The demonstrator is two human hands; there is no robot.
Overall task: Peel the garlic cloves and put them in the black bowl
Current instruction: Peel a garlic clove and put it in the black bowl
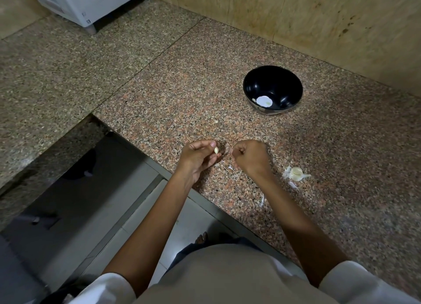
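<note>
While left hand (196, 159) pinches 1 garlic clove (216, 150), right hand (249, 158) curled, grasp unclear, black bowl (293, 85) beyond.

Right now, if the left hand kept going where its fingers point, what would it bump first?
Probably the right hand, just across a small gap; the left hand pinches a garlic clove.

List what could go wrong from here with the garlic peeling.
1. The left hand pinches the garlic clove only at the fingertips, close to the counter edge; a slip could send it to the floor.
2. The black bowl stands well away near the wall, so a toss might miss.
3. Loose skins lie near that hand and could ride along.
</note>
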